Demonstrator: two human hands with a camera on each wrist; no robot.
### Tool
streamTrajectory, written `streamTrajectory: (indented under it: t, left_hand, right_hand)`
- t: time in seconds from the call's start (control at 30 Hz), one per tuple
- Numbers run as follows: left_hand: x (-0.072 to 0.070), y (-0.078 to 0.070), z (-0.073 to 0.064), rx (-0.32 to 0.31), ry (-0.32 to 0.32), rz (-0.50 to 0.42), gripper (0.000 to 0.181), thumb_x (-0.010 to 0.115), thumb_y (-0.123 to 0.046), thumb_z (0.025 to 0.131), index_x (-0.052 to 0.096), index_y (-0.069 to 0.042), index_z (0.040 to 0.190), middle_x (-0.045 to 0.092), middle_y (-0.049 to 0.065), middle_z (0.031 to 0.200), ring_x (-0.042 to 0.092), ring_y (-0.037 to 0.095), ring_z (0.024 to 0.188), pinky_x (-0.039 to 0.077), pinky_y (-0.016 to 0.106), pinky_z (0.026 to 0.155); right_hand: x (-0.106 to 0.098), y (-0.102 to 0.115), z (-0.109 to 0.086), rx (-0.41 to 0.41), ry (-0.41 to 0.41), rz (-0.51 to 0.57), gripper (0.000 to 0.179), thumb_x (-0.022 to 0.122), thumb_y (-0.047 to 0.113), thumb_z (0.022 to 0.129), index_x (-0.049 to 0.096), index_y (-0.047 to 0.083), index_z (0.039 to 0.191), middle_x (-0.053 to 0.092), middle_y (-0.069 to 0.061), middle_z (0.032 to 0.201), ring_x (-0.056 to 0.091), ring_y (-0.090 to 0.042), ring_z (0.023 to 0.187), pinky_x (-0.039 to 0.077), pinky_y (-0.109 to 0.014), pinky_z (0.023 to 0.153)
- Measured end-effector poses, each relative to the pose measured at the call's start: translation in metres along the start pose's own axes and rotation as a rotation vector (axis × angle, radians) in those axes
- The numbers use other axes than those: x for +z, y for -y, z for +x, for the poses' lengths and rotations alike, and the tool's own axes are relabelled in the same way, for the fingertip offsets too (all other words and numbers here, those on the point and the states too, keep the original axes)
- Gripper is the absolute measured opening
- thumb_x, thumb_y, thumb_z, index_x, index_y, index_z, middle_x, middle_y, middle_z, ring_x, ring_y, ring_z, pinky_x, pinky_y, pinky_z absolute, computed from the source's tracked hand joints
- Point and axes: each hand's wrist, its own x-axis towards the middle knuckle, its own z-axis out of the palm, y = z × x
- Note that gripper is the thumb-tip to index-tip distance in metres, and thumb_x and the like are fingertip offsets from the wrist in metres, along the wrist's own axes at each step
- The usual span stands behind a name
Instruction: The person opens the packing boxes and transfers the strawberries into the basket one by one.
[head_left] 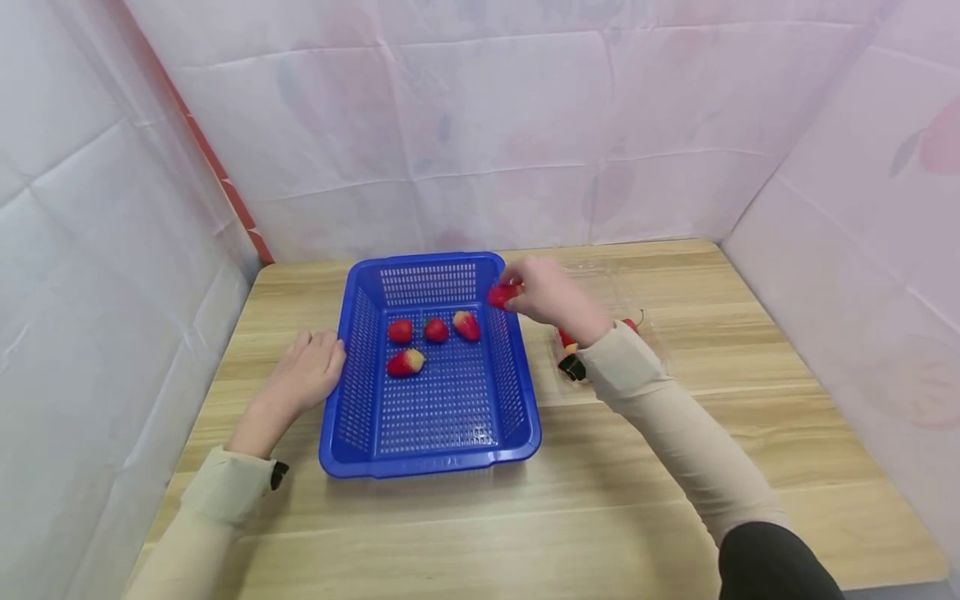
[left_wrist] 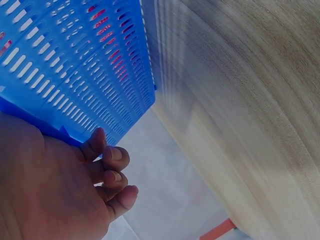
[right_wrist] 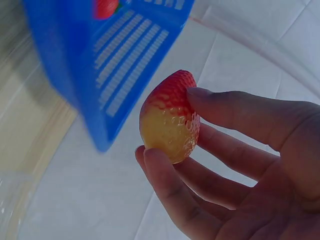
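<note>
A blue plastic basket (head_left: 431,467) stands on the table with several toy strawberries inside, among them a red and yellow strawberry (head_left: 406,362). Over its right rim, my right hand (head_left: 551,292) pinches another strawberry (right_wrist: 170,120) between thumb and fingertips. In the right wrist view that strawberry is red at the tip and yellow at the broad end. At the basket's left rim rests my left hand (head_left: 307,367). Its fingers (left_wrist: 116,156) are loosely bent beside the slotted wall and hold nothing.
To the right of the basket lies a clear plastic container (head_left: 600,279) with red fruit (head_left: 632,323) in it, partly hidden by my right forearm. The wooden table (head_left: 435,542) is bordered by pale cloth walls (head_left: 495,108) at the back and sides.
</note>
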Motion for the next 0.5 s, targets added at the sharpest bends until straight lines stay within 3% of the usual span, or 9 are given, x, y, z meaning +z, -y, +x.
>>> streamTrajectory:
  t: [0.2,0.5]
  left_hand:
    - [-0.002,-0.001,0.000,-0.004,0.000,0.016,0.039,0.018,-0.028,0.107,0.047,-0.004,0.096,0.049,0.012,0.087,0.037,0.032,0.087,0.031,0.042,0.075]
    - [-0.005,-0.005,-0.001,-0.001,-0.013,0.028,0.036,0.021,-0.026,0.106,0.047,-0.004,0.094,0.049,0.013,0.087,0.040,0.032,0.086,0.032,0.041,0.073]
  right_hand:
    - [0.015,0.025,0.019,-0.052,0.036,-0.041,0.020,0.069,0.003,0.085,0.071,0.000,0.104,0.068,-0.011,0.096,0.059,-0.025,0.085,0.050,-0.038,0.078]
    - [0.054,0.046,0.045,-0.008,0.109,-0.004,0.026,0.072,0.002,0.084,0.070,0.002,0.110,0.067,-0.013,0.109,0.060,-0.025,0.092,0.052,-0.037,0.080]
